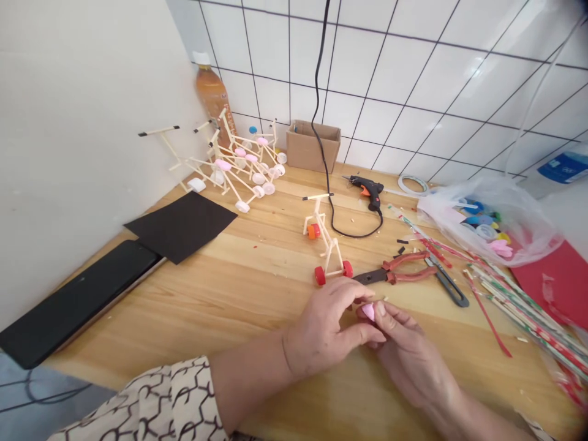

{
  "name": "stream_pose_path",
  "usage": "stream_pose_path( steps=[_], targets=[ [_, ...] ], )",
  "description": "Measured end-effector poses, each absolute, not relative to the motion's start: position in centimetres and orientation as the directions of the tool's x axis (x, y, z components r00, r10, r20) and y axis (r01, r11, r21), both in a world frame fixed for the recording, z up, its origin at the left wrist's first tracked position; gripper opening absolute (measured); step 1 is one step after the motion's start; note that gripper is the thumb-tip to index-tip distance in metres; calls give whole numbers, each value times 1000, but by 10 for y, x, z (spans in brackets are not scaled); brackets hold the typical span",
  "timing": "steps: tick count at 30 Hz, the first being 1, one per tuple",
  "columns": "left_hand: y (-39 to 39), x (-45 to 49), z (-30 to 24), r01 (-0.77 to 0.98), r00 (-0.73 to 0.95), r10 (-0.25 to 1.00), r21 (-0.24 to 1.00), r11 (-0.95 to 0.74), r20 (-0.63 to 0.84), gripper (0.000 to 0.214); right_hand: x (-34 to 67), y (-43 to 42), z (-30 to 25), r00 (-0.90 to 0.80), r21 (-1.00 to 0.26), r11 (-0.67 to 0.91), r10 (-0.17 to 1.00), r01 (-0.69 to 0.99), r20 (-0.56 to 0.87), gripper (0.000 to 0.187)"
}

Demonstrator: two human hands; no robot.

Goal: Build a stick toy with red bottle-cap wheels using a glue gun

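A small soft-looking pink piece (369, 311) is pinched between the thumb and fingers of my right hand (404, 343), low over the table. My left hand (324, 324) comes in from the left with thumb and forefinger apart, their tips close beside the piece; whether they touch it is hard to tell. Just beyond my hands stands a little tricycle model (324, 236) made of pale sticks, with red and orange wheels and a black-tipped handlebar. Pliers (395, 267) with reddish handles lie to the right of it, next to a utility knife (445, 282).
Several stick tricycles (248, 171) with pink seats crowd the back left, by a drink bottle (214, 92) and cardboard box (312, 146). A corded glue gun (367, 190), tape roll (413, 184), bag of caps (487, 220), wrapped sticks (523, 306), black sheet (184, 223) and phone (82, 294) lie around.
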State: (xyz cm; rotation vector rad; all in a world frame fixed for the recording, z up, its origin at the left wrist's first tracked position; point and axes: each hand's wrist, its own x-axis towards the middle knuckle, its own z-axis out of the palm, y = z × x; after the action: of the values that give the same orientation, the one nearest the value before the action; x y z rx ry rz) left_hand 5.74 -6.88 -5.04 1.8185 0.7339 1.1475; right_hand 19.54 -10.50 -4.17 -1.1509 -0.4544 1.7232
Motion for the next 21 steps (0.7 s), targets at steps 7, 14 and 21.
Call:
stream_pose_path(
  steps=[7, 14, 21],
  targets=[
    [-65, 55, -39, -115, 463, 871, 986, -121, 161, 3, 203, -106, -41, -133, -770, -479, 873, -421, -470, 35],
    [-68, 56, -42, -81, 485, 845, 974, -213, 226, 8, 204, -106, -41, -119, -768, -472, 875, -434, -470, 18],
    [-74, 58, -49, -47, 428, 827, 923, -382, 364, 12, 198, -107, -44, -128, -693, -528, 831, -491, -542, 22]
  ],
)
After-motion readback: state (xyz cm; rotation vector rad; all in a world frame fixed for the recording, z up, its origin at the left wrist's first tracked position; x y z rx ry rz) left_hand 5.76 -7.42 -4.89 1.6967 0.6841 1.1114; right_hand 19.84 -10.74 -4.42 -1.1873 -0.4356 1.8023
